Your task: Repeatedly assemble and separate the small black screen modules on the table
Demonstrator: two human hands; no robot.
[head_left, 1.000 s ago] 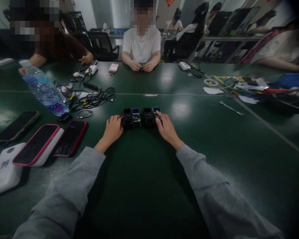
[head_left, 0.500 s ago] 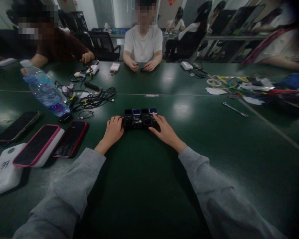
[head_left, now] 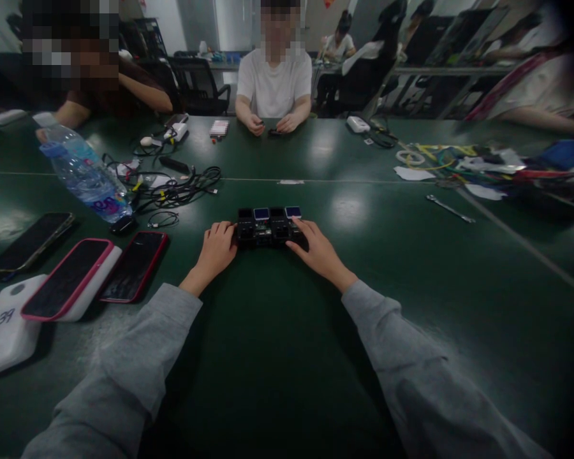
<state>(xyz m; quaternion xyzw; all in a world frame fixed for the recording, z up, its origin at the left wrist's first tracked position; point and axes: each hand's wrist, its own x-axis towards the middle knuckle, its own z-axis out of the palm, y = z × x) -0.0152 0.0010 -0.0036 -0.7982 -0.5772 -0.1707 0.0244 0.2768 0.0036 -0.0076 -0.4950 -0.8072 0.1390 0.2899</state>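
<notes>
Two small black electronic modules with blue screens sit pressed side by side on the green table (head_left: 287, 357): the left module (head_left: 251, 228) and the right module (head_left: 282, 226). My left hand (head_left: 217, 248) curls its fingers against the left module's outer side. My right hand (head_left: 318, 250) grips the right module's outer side, fingers on top of it. Both sleeves are grey.
Three phones (head_left: 132, 264) and a white power bank (head_left: 4, 331) lie at the left. A water bottle (head_left: 83, 175) lies by tangled cables (head_left: 176, 188). A wrench (head_left: 449, 208) and wire clutter (head_left: 463, 162) are at the right. People sit across the table.
The two modules stood apart a second ago; my right hand slid the right one leftward until it touches the left one. They have stayed together since.
</notes>
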